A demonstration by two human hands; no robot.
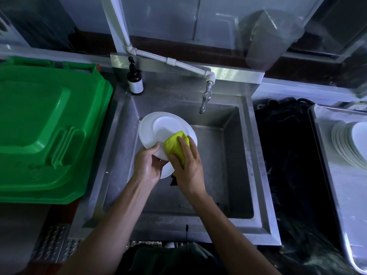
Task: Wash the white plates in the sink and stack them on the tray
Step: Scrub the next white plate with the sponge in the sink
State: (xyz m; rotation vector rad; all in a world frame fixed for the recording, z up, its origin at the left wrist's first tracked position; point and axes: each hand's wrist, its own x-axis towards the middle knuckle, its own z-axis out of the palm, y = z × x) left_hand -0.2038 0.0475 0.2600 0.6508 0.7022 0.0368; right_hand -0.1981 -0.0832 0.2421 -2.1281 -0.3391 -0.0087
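1. Scrubbing is the step in hand: my left hand (pixel 148 165) grips the near rim of the white plate (pixel 158 132), thumb over the top edge, holding it tilted above the sink (pixel 234 155).
2. My right hand (pixel 187 165) presses the yellow-green sponge (pixel 175 146) flat on the plate's face, fingers spread over it.
3. To do this well, I judge I should keep the left grip firm, since a wet rim will slip, sweep the sponge across the centre and the rim, then turn the plate to do its back.
4. No water is visible at the tap (pixel 205 100); rinsing is not yet done.
5. Washed plates (pixel 349 143) stand stacked on the tray (pixel 337 195) at far right; the frame edge cuts them off, so no count is possible.
6. A second plate seems to lie under my left hand; mostly hidden, I cannot confirm.
7. The dark object below my right wrist is unclear.
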